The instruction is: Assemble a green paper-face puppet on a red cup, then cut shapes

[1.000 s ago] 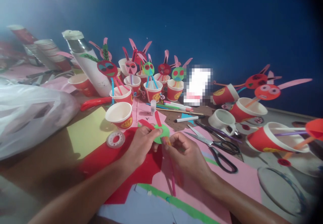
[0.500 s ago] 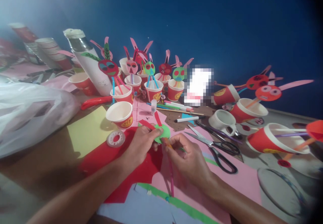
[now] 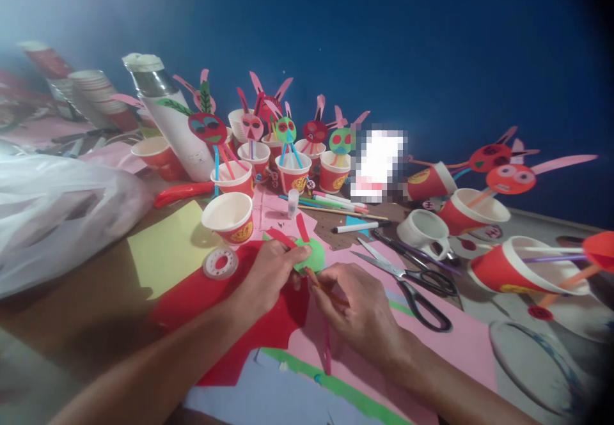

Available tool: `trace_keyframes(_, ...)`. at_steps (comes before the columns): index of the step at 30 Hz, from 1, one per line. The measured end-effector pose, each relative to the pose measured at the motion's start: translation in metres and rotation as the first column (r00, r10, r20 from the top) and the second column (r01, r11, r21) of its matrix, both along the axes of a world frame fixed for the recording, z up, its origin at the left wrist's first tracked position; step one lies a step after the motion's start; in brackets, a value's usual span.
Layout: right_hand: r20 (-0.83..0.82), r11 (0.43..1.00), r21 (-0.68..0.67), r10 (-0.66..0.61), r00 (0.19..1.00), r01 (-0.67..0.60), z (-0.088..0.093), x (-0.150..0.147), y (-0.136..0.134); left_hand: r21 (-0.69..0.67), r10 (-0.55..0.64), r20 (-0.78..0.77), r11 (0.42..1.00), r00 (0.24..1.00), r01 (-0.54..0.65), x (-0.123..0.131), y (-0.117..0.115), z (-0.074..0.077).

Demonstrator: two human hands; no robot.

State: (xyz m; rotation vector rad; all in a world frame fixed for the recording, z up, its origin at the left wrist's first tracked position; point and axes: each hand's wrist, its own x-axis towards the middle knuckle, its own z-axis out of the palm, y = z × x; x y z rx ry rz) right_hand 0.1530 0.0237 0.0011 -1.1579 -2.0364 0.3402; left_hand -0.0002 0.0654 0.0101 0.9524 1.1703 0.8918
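— What's at the far left?
— A plastic bag [image 3: 57,214]. Next comes a yellow sheet [image 3: 163,252], with a tape roll [image 3: 219,263] at its near corner, on red paper [image 3: 192,300]. A cup [image 3: 229,215] stands upright just behind the tape roll.

— And the left hand?
— The left hand [image 3: 266,281] rests over the red paper. Its thumb and fingers are pinched on the edge of a green disc [image 3: 311,255] with two red ears. The disc sits low over the table, near the cup's front.

— The right hand?
— The right hand [image 3: 359,310] is just beside the left, fingers closed round a straw [image 3: 316,280]. The straw's top end touches the disc's lower edge; the rest is mostly hidden under the palm.

— Further right?
— Scissors [image 3: 407,278] lie on pink paper [image 3: 455,342] near that hand, blades a little apart. Beyond them a white cup [image 3: 425,228] lies on its side, and red cups [image 3: 508,265] are tipped over.
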Motion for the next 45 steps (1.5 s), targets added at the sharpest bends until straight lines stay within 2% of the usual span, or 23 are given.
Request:
trace_keyframes(6,0.056,0.993,0.112,0.029,0.998,-0.035,0.0,-0.001,-0.001,-0.007,-0.007,0.004,1.0,1.0,0.007,0.0,-0.001,0.001)
trace_keyframes(14,0.097,0.982,0.159,0.087,0.992,-0.101,0.007,0.0,0.0,-0.038,-0.005,0.039,0.999,0.999,0.006,0.0,-0.001,-0.002)
trace_keyframes(22,0.124,0.98,0.163,0.093,0.988,-0.113,0.007,-0.001,-0.003,-0.086,0.019,0.082,0.996,0.996,-0.011,0.005,-0.004,0.007)
trace_keyframes(28,0.147,0.98,0.16,0.097,0.984,-0.121,0.012,-0.002,-0.003,-0.107,0.024,0.085,0.994,0.996,-0.015,0.005,-0.003,0.005)
trace_keyframes(45,0.111,0.982,0.133,0.118,0.987,-0.133,0.009,-0.003,-0.008,-0.109,0.029,0.05,0.994,0.998,-0.023,0.004,-0.004,0.002)
